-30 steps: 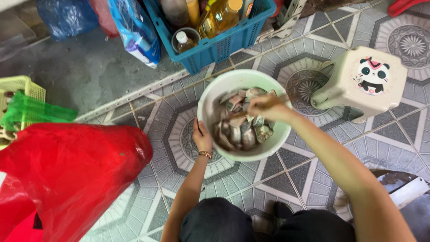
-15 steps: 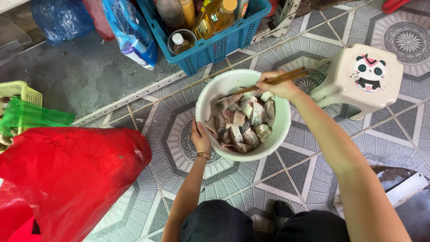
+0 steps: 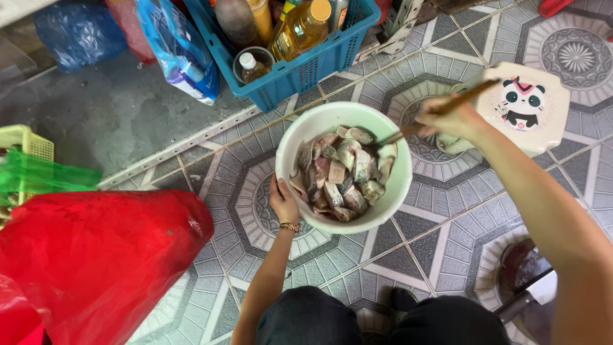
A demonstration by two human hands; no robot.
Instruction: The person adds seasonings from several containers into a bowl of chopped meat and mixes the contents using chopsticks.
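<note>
A white bowl [image 3: 306, 131] full of cut fish pieces [image 3: 341, 172] stands on the patterned tile floor in front of me. My left hand [image 3: 283, 202] grips the bowl's near left rim; a thin bracelet sits on that wrist. My right hand [image 3: 450, 119] is raised at the bowl's right side, closed around a pair of wooden chopsticks [image 3: 440, 110]. The chopsticks slant down with their tips in the fish near the right rim.
A blue crate [image 3: 300, 67] with oil and sauce bottles stands just beyond the bowl. A cream plastic stool with a panda picture [image 3: 527, 105] is at the right. A large red plastic bag [image 3: 96, 262] fills the lower left. A green basket [image 3: 25, 144] sits at the left edge.
My right hand has lifted out of the bowl and drawn to the right, now holding chopsticks at an angle into the fish. The left hand keeps its hold on the rim.
</note>
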